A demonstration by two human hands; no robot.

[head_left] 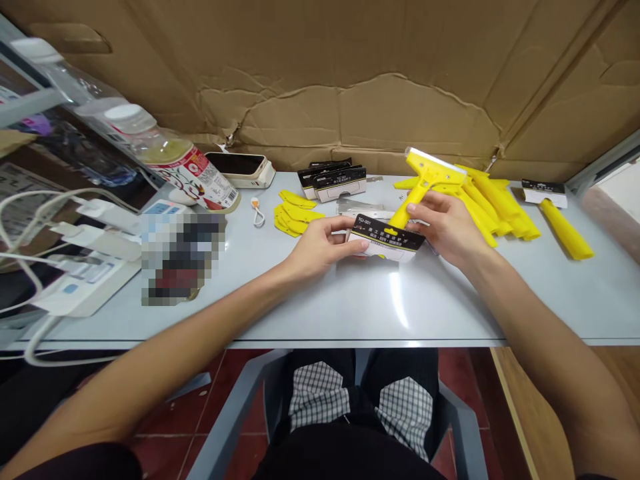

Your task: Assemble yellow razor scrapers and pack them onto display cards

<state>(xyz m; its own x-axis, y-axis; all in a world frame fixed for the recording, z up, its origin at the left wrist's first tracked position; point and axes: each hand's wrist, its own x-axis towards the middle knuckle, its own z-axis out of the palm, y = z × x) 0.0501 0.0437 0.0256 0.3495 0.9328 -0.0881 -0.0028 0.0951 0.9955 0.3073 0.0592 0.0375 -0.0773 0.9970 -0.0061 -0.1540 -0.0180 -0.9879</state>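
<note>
R hand (445, 230) grips yellow scraper (425, 177), handle slanting down-left toward L hand (323, 247), which pinches card pack (387, 240); handle end apparently behind pack.

Along the front of the table (380, 313), a path runs below the left hand (320, 247) and right hand (447, 230). Farther back, stacked packs (333, 183) and yellow blades (295, 213) stand in the way; yellow scrapers (480, 200) crowd the right, and a pixelated object (180, 257) blocks the left.
</note>
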